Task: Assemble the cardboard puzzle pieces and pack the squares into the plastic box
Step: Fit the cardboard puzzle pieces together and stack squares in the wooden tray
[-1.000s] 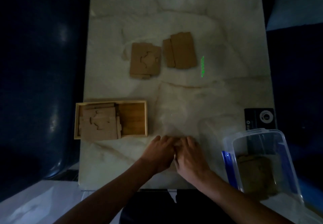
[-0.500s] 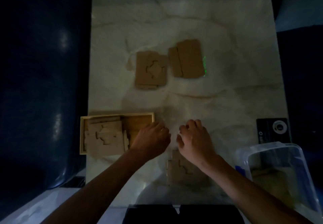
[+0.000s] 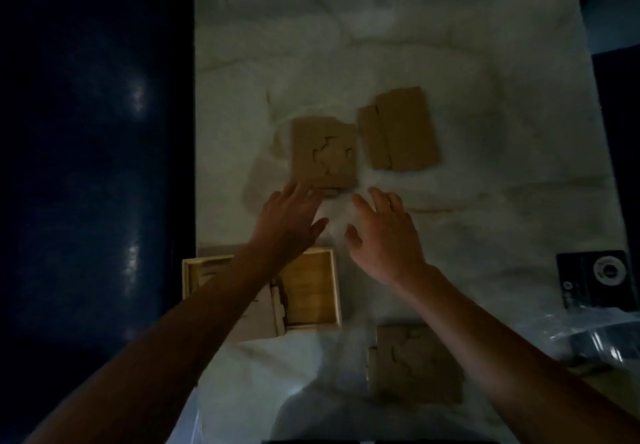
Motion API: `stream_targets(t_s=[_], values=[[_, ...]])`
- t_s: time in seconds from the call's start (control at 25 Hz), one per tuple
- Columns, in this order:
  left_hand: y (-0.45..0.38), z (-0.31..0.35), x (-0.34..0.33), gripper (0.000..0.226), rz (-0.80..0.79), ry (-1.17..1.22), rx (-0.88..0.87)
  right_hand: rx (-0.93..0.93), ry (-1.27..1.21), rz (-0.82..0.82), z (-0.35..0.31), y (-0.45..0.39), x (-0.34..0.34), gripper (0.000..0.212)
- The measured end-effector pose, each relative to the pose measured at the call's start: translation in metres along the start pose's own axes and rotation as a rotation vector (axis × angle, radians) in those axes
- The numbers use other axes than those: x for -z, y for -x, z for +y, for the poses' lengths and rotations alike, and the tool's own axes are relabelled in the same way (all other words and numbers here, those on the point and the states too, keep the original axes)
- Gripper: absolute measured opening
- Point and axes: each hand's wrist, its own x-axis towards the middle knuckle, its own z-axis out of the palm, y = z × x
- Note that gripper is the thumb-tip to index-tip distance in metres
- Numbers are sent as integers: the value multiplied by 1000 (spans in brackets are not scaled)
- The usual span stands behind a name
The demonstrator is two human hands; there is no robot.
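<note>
On the marble table (image 3: 485, 63) an assembled cardboard square (image 3: 412, 362) lies near the front edge, below my right forearm. Farther out sits a stack of cardboard puzzle pieces (image 3: 323, 151) with a jigsaw cut showing, and to its right a second cardboard stack (image 3: 398, 130). My left hand (image 3: 289, 220) is spread open, its fingertips at the near edge of the puzzle-piece stack. My right hand (image 3: 381, 236) hovers open just beside it, holding nothing. The clear plastic box (image 3: 595, 339) shows only partly at the right edge.
A wooden tray (image 3: 311, 291) with more cardboard pieces (image 3: 259, 319) sits at the front left, partly under my left forearm. A black card (image 3: 595, 277) lies at the right edge. Dark blue floor borders the table on the left.
Both hands left the assembled square near the front edge and reached forward, spreading open, to the puzzle-piece stack. The camera view tilted forward too.
</note>
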Motion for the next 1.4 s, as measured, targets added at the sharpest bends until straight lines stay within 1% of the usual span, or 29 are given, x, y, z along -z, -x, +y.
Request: stream_targets(t_s=[0.16, 0.24, 0.28, 0.32, 0.44, 0.48, 0.68, 0.8, 1.0, 1.16, 1.32, 1.4], values=[[-25, -28, 7, 87, -131, -37, -48, 9, -35, -14, -15, -14, -15, 65], [-40, -38, 10, 99, -194, -90, -38, 22, -16, -37, -20, -19, -24, 67], [-47, -41, 11, 101, -209, -91, -22, 29, -4, -58, -21, -21, -28, 68], [-53, -42, 13, 98, -207, -59, 2, 34, 3, -79, -22, -22, -32, 69], [-73, -43, 19, 81, -155, 86, 80, 63, 30, -105, -19, -23, -41, 73], [-79, -44, 19, 80, -158, 99, 93, 74, 41, -109, -17, -22, -43, 74], [-106, -50, 20, 86, -235, 53, 130, 107, 63, -110, -8, -21, -48, 76], [-119, -54, 23, 85, -265, 30, 128, 118, 67, -106, -5, -21, -50, 76], [-119, -51, 27, 80, -202, -15, 108, 136, 93, -87, -2, -19, -53, 76], [-124, -52, 31, 88, -223, -5, 159, 142, 89, -63, -1, -18, -54, 74], [-138, -53, 29, 86, -280, -66, 180, 121, 89, -77, -3, -15, -58, 76], [-143, -57, 29, 88, -301, -72, 217, 108, 76, -78, -6, -16, -58, 76]])
